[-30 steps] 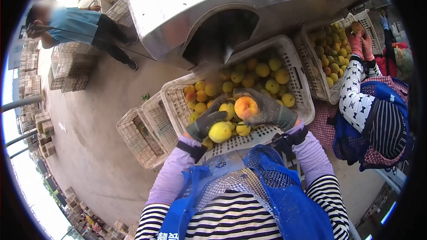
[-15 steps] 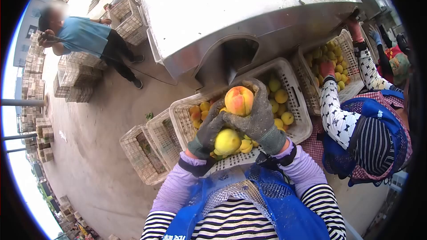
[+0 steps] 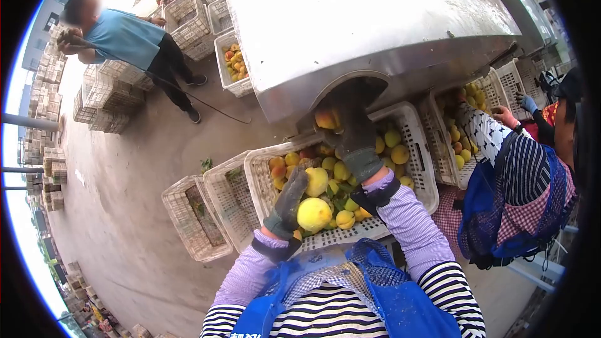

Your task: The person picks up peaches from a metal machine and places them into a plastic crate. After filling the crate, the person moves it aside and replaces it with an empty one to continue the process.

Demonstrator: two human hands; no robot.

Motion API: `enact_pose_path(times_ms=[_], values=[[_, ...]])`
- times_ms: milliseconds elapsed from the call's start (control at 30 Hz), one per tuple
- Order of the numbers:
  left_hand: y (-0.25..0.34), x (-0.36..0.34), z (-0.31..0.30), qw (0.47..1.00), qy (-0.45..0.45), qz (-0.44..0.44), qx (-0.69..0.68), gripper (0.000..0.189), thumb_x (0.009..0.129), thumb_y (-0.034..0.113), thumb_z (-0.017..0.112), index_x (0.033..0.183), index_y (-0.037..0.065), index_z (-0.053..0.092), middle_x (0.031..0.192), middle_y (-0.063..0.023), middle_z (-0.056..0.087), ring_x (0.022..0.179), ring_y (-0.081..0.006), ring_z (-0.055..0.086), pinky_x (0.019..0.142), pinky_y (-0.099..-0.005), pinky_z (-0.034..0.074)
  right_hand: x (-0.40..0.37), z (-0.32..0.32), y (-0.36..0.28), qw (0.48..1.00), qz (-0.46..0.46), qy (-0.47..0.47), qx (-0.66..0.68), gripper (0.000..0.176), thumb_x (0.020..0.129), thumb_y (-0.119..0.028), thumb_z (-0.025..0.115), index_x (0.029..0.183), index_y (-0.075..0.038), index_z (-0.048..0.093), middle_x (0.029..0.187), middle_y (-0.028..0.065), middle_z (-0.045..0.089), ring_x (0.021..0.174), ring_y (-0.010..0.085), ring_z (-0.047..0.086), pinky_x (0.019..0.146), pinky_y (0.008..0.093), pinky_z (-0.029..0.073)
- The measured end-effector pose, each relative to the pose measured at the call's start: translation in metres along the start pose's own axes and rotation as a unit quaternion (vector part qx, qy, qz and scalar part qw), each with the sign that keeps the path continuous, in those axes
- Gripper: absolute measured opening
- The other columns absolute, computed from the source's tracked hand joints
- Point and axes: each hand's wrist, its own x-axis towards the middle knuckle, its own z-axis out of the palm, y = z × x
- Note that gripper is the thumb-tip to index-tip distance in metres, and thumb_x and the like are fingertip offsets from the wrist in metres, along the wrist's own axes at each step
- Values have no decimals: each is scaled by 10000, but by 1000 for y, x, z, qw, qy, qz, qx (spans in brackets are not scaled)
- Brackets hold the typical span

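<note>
My right hand (image 3: 358, 150), in a dirty dark glove, reaches to the machine's opening and grips a red-and-yellow peach (image 3: 327, 119). My left hand (image 3: 290, 199), gloved alike, curls around a yellow peach (image 3: 317, 181) over the crate; some of its fingers are hidden behind the fruit. Just below that, a large pale yellow peach (image 3: 314, 214) lies close to the left wrist. Beneath both hands is a white plastic crate (image 3: 427, 178) holding many peaches and some green leaves.
A metal machine (image 3: 375, 19) with an arched opening stands ahead. Crates (image 3: 197, 219) sit at left, and another peach crate (image 3: 238, 66) lies beyond. A co-worker (image 3: 519, 194) bends over a crate at right. A person in a blue shirt (image 3: 128, 40) stands far left.
My hands have separated from around the red-and-yellow peach. The right hand has moved forward to the opening with a peach; the left has dropped to a yellow peach over the crate.
</note>
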Motion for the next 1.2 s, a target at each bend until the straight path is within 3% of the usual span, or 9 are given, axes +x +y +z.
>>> enact_pose_path(times_ms=[167, 300, 367, 433, 500, 567, 767, 967, 1200], values=[[6, -7, -3, 998, -17, -19, -56, 578, 985, 391, 593, 1429, 50, 450, 1285, -124, 606, 1100, -248, 650, 927, -390, 570, 27, 9, 7, 995, -77, -51, 29, 655, 698, -274, 874, 1241, -66, 572, 1105, 175, 631, 962, 385, 630, 836, 464, 529], [7, 0, -14, 995, -3, -45, -94, 552, 949, 321, 649, 1392, 32, 492, 1281, -131, 608, 1071, -254, 656, 937, -395, 563, 39, 7, 2, 997, 16, -79, 23, 638, 727, -334, 861, 1228, -47, 590, 1135, 190, 624, 998, 372, 631, 869, 456, 517], [6, 7, -17, 950, -40, 145, 275, 527, 935, 263, 667, 1374, 18, 506, 1260, -142, 618, 1046, -261, 663, 935, -393, 561, 30, -35, -27, 998, 9, -46, 49, 665, 732, -370, 854, 1246, -37, 593, 1155, 200, 616, 1018, 367, 630, 878, 446, 518], [7, 12, -13, 928, -59, 192, 315, 509, 926, 211, 676, 1363, 5, 513, 1247, -152, 623, 1045, -266, 665, 939, -393, 558, 1, -66, -45, 979, 36, -162, 117, 715, 724, -400, 855, 1274, -27, 588, 1168, 199, 613, 1026, 359, 632, 878, 436, 523], [7, 9, -3, 993, -62, 88, 39, 497, 922, 165, 675, 1360, -6, 511, 1242, -164, 626, 1067, -269, 660, 947, -395, 552, -28, -81, -53, 958, 56, -228, 166, 752, 714, -405, 860, 1297, -19, 582, 1171, 196, 613, 1027, 351, 635, 873, 425, 529], [5, 6, 1, 986, -40, 102, 128, 471, 921, 148, 668, 1345, 1, 525, 1258, -140, 613, 1117, -244, 619, 977, -378, 516, -43, -88, -53, 947, 65, -245, 195, 776, 702, -385, 872, 1315, -12, 577, 1165, 190, 615, 1022, 345, 639, 865, 414, 535], [6, 13, 11, 914, -27, 236, 330, 453, 988, 152, 567, 1402, -11, 483, 1279, -146, 607, 1108, -240, 625, 968, -364, 516, -43, -94, -63, 977, 37, -110, 177, 683, 687, -280, 882, 1259, -16, 619, 1140, 176, 622, 992, 336, 652, 827, 397, 550], [14, 20, 32, 979, 89, 154, 99, 421, 1026, 203, 498, 1397, 5, 498, 1254, -157, 633, 941, -238, 684, 819, -329, 575, -18, -45, -32, 999, 7, -32, -20, 531, 738, -318, 823, 1153, -31, 657, 1045, 176, 644, 885, 350, 660, 726, 440, 549], [-5, 26, -19, 844, 97, 277, 449, 417, 1053, 238, 467, 1401, 10, 499, 1246, -148, 637, 1000, -236, 667, 859, -347, 570, 31, 14, 15, 995, -19, -67, -77, 484, 787, -340, 804, 1155, -62, 656, 978, 189, 673, 843, 373, 658, 714, 468, 538]])
